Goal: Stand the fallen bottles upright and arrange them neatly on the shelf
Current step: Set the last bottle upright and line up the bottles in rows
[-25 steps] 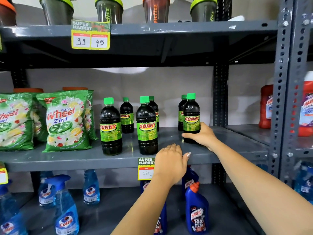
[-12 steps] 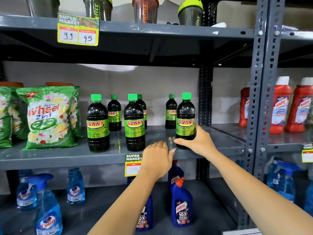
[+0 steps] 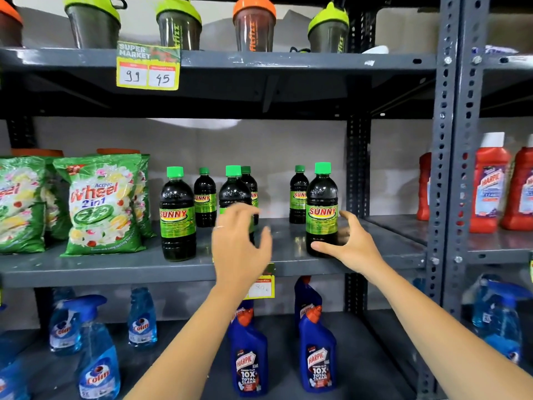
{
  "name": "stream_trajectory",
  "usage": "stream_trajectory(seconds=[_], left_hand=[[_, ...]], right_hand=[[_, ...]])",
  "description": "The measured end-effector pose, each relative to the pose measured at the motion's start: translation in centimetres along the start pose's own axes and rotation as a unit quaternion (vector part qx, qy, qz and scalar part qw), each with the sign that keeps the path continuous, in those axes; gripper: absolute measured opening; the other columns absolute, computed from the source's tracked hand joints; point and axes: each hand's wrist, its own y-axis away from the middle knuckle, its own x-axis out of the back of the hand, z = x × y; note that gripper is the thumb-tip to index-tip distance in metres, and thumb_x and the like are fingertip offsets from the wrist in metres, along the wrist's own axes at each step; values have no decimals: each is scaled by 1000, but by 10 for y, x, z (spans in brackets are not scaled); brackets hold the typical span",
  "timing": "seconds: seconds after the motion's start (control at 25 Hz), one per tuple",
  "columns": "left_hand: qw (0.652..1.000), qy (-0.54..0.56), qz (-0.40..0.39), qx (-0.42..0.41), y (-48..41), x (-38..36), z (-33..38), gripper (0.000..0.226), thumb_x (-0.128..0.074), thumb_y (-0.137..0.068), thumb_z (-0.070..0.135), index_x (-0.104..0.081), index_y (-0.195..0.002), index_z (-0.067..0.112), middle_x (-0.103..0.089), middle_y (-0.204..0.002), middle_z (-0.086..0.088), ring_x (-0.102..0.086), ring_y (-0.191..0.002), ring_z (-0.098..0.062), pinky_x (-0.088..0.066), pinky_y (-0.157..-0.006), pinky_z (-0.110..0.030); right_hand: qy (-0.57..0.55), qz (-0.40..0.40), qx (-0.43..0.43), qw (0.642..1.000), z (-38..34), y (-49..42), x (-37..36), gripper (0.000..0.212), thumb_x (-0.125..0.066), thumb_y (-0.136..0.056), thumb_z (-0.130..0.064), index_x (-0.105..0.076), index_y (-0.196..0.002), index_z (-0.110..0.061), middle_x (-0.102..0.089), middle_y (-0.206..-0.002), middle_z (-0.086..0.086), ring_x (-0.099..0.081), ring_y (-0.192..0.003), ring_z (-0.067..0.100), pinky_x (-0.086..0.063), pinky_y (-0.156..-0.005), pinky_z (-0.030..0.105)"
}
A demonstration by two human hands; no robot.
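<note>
Several dark Sunny bottles with green caps stand upright on the grey middle shelf [image 3: 109, 265], in a front and a back row. My right hand [image 3: 350, 245] cups the lower part of the front right bottle [image 3: 321, 203]; its thumb lies against the base and its fingers are spread just off the bottle's right side. My left hand [image 3: 239, 243] is raised, blurred and open-fingered, in front of the front middle bottle [image 3: 234, 192], hiding its lower half. The front left bottle [image 3: 176, 217] stands alone.
Green Wheel detergent bags [image 3: 101, 206] fill the shelf's left side. Shaker cups [image 3: 178, 24] stand on the shelf above, blue Colin sprays [image 3: 98, 353] and Harpic bottles [image 3: 317, 359] below. A steel upright [image 3: 450, 168] and red Harpic bottles [image 3: 489, 183] are at the right.
My left hand has risen from the shelf's front edge to in front of the middle bottle. My right hand's fingers have loosened from the front right bottle, which moved slightly forward.
</note>
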Motion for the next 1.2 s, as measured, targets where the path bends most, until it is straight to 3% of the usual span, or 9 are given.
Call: stream_trajectory(seconds=[0.04, 0.12, 0.24, 0.36, 0.48, 0.76, 1.0, 1.12, 1.2], left_hand=[[999, 3, 22, 48, 1, 8, -5, 48, -77, -73, 23, -55, -113, 7, -52, -124, -12, -46, -117, -24, -35, -98, -30], [985, 26, -18, 171, 6, 10, -18, 84, -87, -64, 26, -37, -130, 7, -38, -138, -12, -39, -124, -23, -34, -101, -32], [942, 43, -149, 297, 8, 0, -30, 118, -91, -57, 29, -12, -145, 21, -52, -131, -8, -55, -113, -27, -49, -91, -43], [933, -11, -188, 307, 7, -6, -40, 91, -88, -61, 27, -31, -131, 15, -65, -106, -7, -63, -98, -30, -54, -79, -43], [936, 2, -189, 295, 8, -4, -45, 69, -89, -60, 31, -47, -113, 16, -67, -102, -3, -63, -95, -25, -53, -79, -38], [941, 42, -217, 256, 8, 1, -51, 72, -90, -57, 40, -54, -115, 19, -67, -103, 5, -61, -94, -13, -50, -78, -30], [927, 59, -260, 262, -1, 1, -51, 79, -91, -56, 38, -50, -120, 16, -64, -108, 5, -57, -95, -13, -45, -79, -28], [920, 73, -279, 265, -2, 4, -50, 77, -90, -59, 36, -49, -121, 17, -63, -111, 4, -58, -102, -16, -41, -78, -26], [917, 98, -287, 260, -3, 10, -44, 76, -85, -67, 39, -45, -128, 16, -59, -117, 5, -54, -113, -18, -39, -83, -24]], right_hand=[[3, 7, 16, 1000, 2, 1, -1, 103, -86, -60, -47, -30, -145, -30, -57, -131, 3, -53, -118, 19, -42, -93, 31], [2, 13, 46, 999, 5, 2, -4, 95, -86, -61, -45, -37, -140, -35, -62, -112, -4, -57, -107, 14, -43, -87, 28], [-18, 10, 52, 998, 7, 3, -5, 90, -86, -61, -45, -39, -138, -41, -62, -107, -9, -60, -104, 12, -46, -89, 30], [-21, 5, 56, 998, 11, 0, -6, 92, -86, -62, -44, -38, -140, -41, -68, -112, -5, -63, -104, 12, -47, -91, 30], [-25, -1, 59, 998, 12, -3, -6, 93, -86, -62, -44, -37, -141, -41, -69, -114, -3, -63, -102, 10, -46, -89, 27], [-23, -12, 61, 998, 11, -2, -6, 94, -85, -67, -39, -33, -146, -37, -67, -120, -2, -60, -103, 9, -44, -91, 26], [-25, -2, 56, 998, 9, 1, -6, 95, -85, -68, -39, -33, -146, -37, -65, -121, 0, -59, -102, 10, -43, -90, 26], [-20, -10, 33, 999, 8, 3, -7, 103, -84, -67, -42, -23, -150, -35, -62, -126, -2, -56, -107, 10, -42, -95, 30], [-42, 67, 31, 996, 6, 11, -10, 104, -80, -70, -47, -18, -151, -30, -54, -129, -4, -51, -117, 11, -40, -102, 36]])
